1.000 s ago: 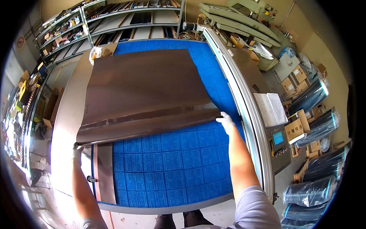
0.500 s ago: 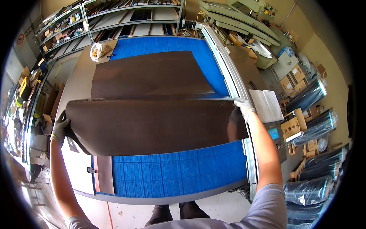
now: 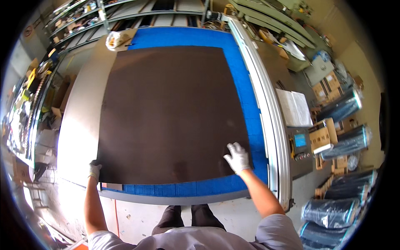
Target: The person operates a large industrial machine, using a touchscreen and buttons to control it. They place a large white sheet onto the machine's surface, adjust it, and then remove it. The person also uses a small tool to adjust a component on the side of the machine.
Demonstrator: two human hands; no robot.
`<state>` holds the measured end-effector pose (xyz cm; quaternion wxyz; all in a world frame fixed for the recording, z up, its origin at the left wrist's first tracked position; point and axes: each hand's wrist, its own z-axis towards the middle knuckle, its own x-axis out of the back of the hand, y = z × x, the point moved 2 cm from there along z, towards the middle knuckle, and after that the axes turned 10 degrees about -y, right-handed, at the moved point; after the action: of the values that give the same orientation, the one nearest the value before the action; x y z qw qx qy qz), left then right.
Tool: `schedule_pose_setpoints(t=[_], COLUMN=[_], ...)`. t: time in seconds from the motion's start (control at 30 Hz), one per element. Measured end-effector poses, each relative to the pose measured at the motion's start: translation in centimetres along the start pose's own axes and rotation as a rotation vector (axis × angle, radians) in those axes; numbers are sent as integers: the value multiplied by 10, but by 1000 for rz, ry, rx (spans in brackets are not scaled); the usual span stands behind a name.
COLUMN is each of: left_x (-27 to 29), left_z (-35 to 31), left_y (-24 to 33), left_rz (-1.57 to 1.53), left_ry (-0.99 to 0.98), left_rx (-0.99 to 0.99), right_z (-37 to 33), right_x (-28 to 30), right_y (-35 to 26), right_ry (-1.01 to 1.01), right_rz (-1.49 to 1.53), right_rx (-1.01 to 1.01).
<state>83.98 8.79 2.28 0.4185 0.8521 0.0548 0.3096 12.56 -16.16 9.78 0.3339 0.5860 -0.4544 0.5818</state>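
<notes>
A large dark brown sheet [image 3: 171,112] lies spread over the blue bed [image 3: 255,137] of a wide flat table. At its near left corner, my gloved left hand [image 3: 95,170] is closed on the edge; part of its fingers is hard to make out. My right hand [image 3: 238,159], in a pale glove, rests on the sheet near its right edge, fingers apart and holding nothing. Below the sheet's near edge, a strip of another brown piece [image 3: 112,186] peeks out.
A long metal rail [image 3: 260,100] runs along the table's right side. Beyond it are white papers [image 3: 293,107] and a control panel [image 3: 301,141]. A plastic bag [image 3: 117,40] sits at the far left. Wrapped rolls [image 3: 331,212] and cartons stand on the right; shelves [image 3: 154,20] line the back.
The sheet's raised, folded-over near part has come down flat toward me. Both hands have moved nearer and inward, and the right has let go of the edge. The view has shifted.
</notes>
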Motion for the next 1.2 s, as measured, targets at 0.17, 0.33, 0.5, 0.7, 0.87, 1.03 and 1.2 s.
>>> schedule_pose_setpoints(t=[0.17, 0.33, 0.5, 0.7, 0.87, 1.03, 1.2], left_x=[-38, -64, -86, -85, -127, -206, -195], left_z=[9, 0, -23, -49, -81, -153, -169], left_y=[26, 45, 62, -23, -66, 77, 134], left_rz=[-169, -270, -100, -872, -2357, -977, -769], left_ry=[-55, -196, -224, -323, -675, -417, -212], left_rx=[-48, -127, -45, 40, 385, 141, 25], right_z=[-58, -86, -117, -157, -180, -170, -142], right_x=[-29, -26, -31, -31, -75, -72, -73], right_y=[8, 31, 51, -7, -74, -124, -139], right_ry=[-155, -179, -12, 66, -399, -720, -502], right_rz=[-140, -85, -51, 506, 1227, 1589, 2278], right_rx=[-252, -390, -434, -359, -431, -658, -878])
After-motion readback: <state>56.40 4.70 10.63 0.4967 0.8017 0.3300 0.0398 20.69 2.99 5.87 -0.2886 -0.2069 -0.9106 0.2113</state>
